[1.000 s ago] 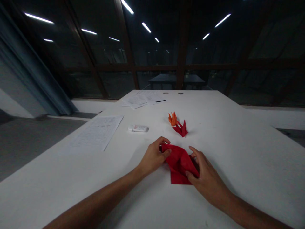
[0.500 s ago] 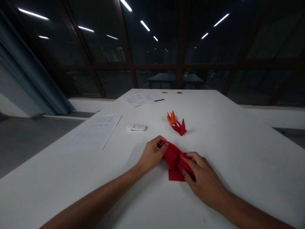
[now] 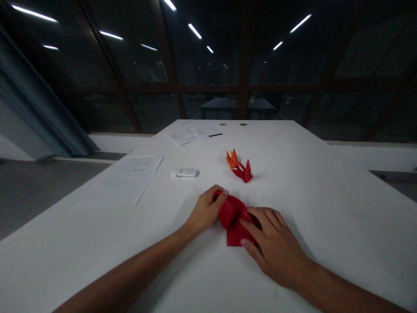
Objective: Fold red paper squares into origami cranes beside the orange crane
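A partly folded sheet of red paper [image 3: 236, 237] lies on the white table in front of me, its upper layer bulging into a curved fold. My left hand [image 3: 208, 208] is closed on the paper's upper left corner, thumb on top and fingers behind. Over the right side of the paper, my right hand [image 3: 272, 243] grips it with bent fingers on top and the thumb at the lower edge; part of the paper is hidden under this hand. Beyond my hands sit a red folded-paper figure [image 3: 243, 174] and an orange folded-paper figure [image 3: 232, 159], close together.
A white tube-like item [image 3: 185, 172] with small print lies left of the figures. Printed sheets [image 3: 125, 178] lie at the table's left edge, with more papers [image 3: 189, 131] and a black pen-like stick [image 3: 215, 135] farther back. Dark windows stand behind the table.
The red paper's upper layer has curled up into a rounder bulge. My right fingers have shifted slightly left over the paper. My left hand keeps its hold at the corner.
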